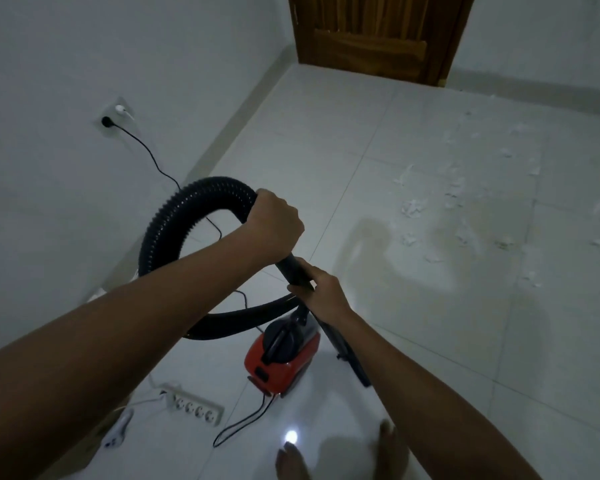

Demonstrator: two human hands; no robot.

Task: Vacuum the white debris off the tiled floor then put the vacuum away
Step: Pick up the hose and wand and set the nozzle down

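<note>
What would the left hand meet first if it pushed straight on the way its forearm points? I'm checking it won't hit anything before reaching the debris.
Probably only bare tiled floor: the left hand, its grip on the hose, points up-right toward the door. The white debris lies off to the right. Depth is unclear.

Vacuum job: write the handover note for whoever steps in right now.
Left hand grips the black ribbed hose where it meets the black rigid tube. Right hand grips that tube lower down. The red canister vacuum stands on the white tiled floor beside the bare feet, its cord plugged into the wall socket. White debris lies scattered ahead to the right, untouched. Left: vacuum it all, then stow the vacuum.
</note>
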